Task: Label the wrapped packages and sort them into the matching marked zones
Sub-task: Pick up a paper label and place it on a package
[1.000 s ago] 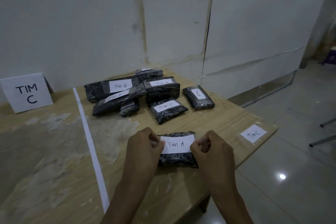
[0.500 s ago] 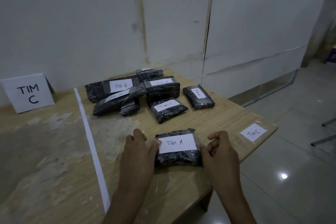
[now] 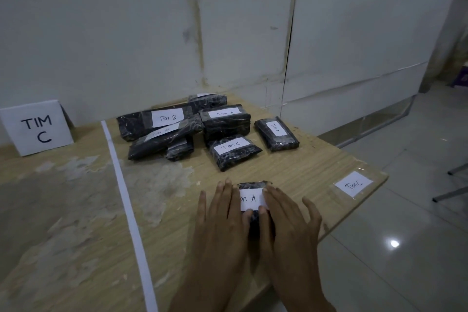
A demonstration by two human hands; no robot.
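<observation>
Two hands lie flat on one pkg: left hand [image 3: 220, 225] and right hand [image 3: 291, 233] sit side by side, palms down, fingers straight and close together. They grip nothing and just press the label [image 3: 252, 200] onto the pkg [image 3: 253, 184]. Pkg sits on the table [image 3: 177, 210], right of the strip [image 3: 125, 200], toward the strip's near end. Label shows "m A"; the rest is under the left fingers.

Handling, my guess: small, dark, film-wrapped and glossy, so prob. slick and light enough for one hand. Wrap looks crinkled and lumpy, so contents prob. give a bit rather than stay rigid. Best hold: thumb vs fingers across the two sides, low on the body and off the label, since its edges might lift. Can't tell if it's stuck all round; hands cover its ends.

Pile [image 3: 177, 132] of wrapped pkgs lies right of the strip, toward its far end, w/ labels Tim B, Tim A, Tim C. Sign [image 3: 38, 128] "TIM C" stands left of the strip, far end. Spare label [image 3: 354, 183] "Tim C" lies flat, well right of the strip. No A marker in view, so dest. unknown.
</observation>
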